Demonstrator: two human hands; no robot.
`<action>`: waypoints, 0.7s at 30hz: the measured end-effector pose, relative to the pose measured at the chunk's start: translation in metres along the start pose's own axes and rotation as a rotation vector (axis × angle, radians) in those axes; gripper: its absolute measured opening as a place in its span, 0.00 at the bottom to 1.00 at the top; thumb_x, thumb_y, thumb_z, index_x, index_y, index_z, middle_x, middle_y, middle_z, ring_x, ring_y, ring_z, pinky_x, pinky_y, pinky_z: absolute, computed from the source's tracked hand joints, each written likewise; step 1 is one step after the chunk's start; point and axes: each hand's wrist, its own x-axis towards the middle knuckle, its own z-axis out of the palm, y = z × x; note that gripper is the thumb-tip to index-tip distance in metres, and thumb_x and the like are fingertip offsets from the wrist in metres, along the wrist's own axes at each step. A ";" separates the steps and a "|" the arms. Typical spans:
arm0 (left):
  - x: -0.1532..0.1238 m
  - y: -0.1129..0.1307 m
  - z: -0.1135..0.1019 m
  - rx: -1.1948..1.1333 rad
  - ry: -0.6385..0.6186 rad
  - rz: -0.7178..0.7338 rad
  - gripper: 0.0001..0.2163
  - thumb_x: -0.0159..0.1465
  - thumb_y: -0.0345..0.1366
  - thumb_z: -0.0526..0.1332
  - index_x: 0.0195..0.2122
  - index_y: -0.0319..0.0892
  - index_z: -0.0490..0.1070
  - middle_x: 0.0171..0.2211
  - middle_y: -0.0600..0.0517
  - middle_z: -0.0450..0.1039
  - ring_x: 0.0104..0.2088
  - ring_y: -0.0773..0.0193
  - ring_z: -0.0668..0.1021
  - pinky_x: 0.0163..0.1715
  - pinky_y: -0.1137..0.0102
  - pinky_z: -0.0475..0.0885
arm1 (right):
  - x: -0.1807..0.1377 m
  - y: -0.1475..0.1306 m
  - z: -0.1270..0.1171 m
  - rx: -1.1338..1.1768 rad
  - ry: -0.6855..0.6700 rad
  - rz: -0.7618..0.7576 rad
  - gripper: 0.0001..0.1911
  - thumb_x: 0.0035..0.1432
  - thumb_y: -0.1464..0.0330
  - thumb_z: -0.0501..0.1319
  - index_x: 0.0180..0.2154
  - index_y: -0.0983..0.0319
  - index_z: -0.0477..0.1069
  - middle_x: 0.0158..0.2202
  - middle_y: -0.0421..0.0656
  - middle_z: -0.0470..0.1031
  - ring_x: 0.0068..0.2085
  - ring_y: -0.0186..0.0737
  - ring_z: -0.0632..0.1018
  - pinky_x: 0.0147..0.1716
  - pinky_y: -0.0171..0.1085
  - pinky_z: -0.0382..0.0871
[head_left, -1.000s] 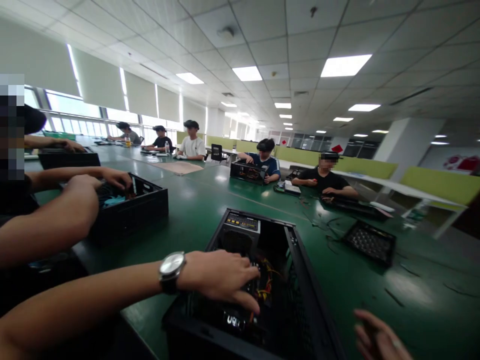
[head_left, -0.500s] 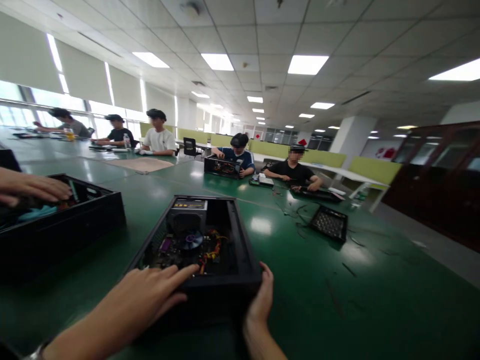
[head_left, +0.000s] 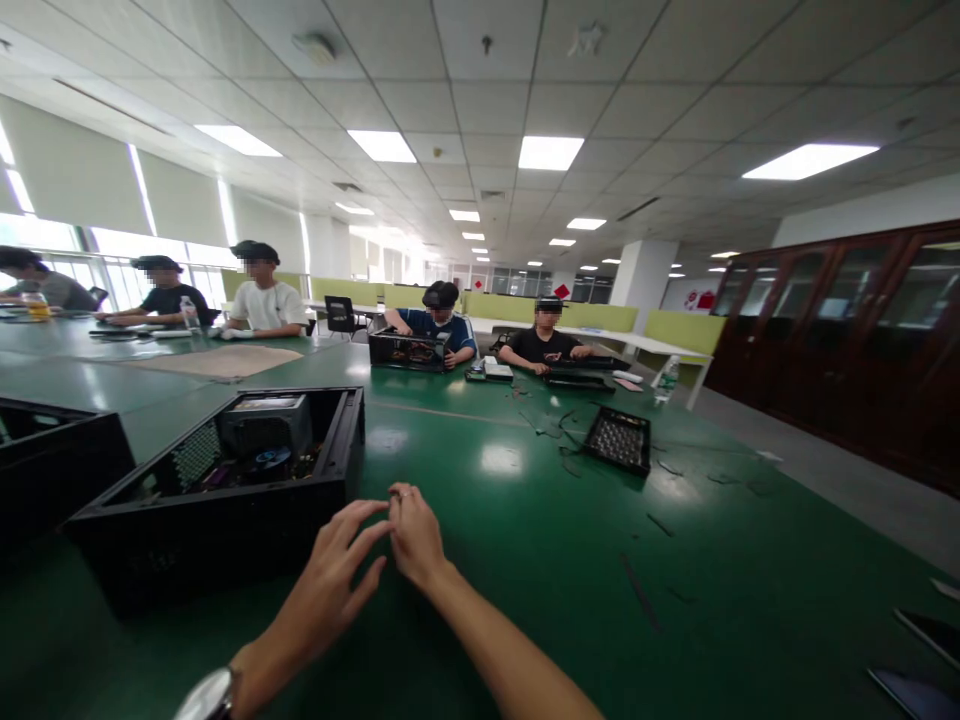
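An open black computer case (head_left: 225,535) lies on the green table (head_left: 570,560), left of my hands, with a power supply and a fan showing inside. My left hand (head_left: 330,585), a watch (head_left: 206,695) on its wrist, hovers over the table just right of the case's near corner. Its fingers are stretched out, and the fingertips touch my right hand. My right hand (head_left: 414,538) is beside it with fingers curled together. Whether they pinch something small I cannot make out. Neither hand touches the case.
A second black case (head_left: 52,460) stands at the far left. A black perforated panel (head_left: 619,440) and scattered dark scraps lie mid-table. Several people sit working along the far side. Two phones (head_left: 930,630) lie at the right edge. Wooden cabinets line the right wall.
My view has swung to the right. Both hands have left the case's front wall and met over the table beside it.
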 end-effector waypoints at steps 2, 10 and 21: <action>-0.001 0.010 0.033 -0.076 -0.061 -0.009 0.19 0.71 0.33 0.52 0.62 0.48 0.67 0.65 0.45 0.63 0.66 0.51 0.64 0.63 0.52 0.64 | -0.030 0.031 -0.026 -0.074 -0.071 -0.077 0.17 0.70 0.73 0.50 0.55 0.64 0.69 0.52 0.50 0.75 0.54 0.46 0.76 0.56 0.45 0.67; 0.033 0.036 0.103 -0.688 -0.341 -0.286 0.20 0.74 0.45 0.47 0.62 0.47 0.67 0.59 0.47 0.70 0.60 0.56 0.72 0.63 0.59 0.64 | -0.077 0.078 -0.048 -0.233 -0.153 -0.083 0.21 0.66 0.78 0.47 0.58 0.71 0.67 0.52 0.57 0.76 0.52 0.50 0.79 0.54 0.46 0.70; 0.032 0.043 0.095 -0.846 -0.378 -0.385 0.21 0.70 0.56 0.52 0.50 0.44 0.69 0.46 0.47 0.73 0.49 0.54 0.74 0.54 0.63 0.67 | -0.076 0.088 -0.029 -0.253 -0.227 -0.150 0.24 0.66 0.75 0.50 0.62 0.68 0.65 0.57 0.57 0.75 0.56 0.55 0.77 0.56 0.51 0.71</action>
